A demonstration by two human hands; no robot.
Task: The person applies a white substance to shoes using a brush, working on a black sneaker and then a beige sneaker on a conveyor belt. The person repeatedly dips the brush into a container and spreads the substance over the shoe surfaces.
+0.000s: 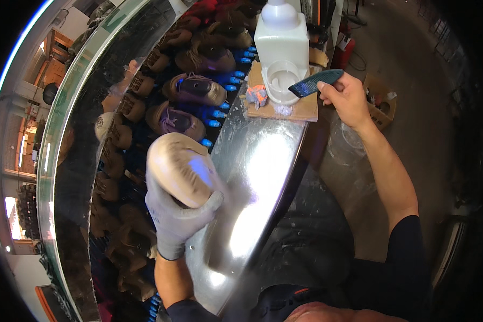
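Observation:
My left hand (185,217), in a light grey knit glove, grips a beige shoe upper (177,165) held above the metal ledge; the upper is slightly blurred. My bare right hand (344,96) pinches a dark green brush (318,81), its bristle end over the rim of a round clear cup (282,86). The cup forms the base of a white plastic dispenser bottle (281,40). Beneath them lies a piece of cardboard (279,113). A grey and orange lump (256,96) sits on it, left of the cup.
Shoes (195,90) stand in rows on a dark conveyor with blue-tipped pegs (215,123), left of the shiny metal ledge (241,193). A clear panel edge (91,193) runs farther left. On the floor at right are a cardboard box (380,100) and a red fire extinguisher (343,52).

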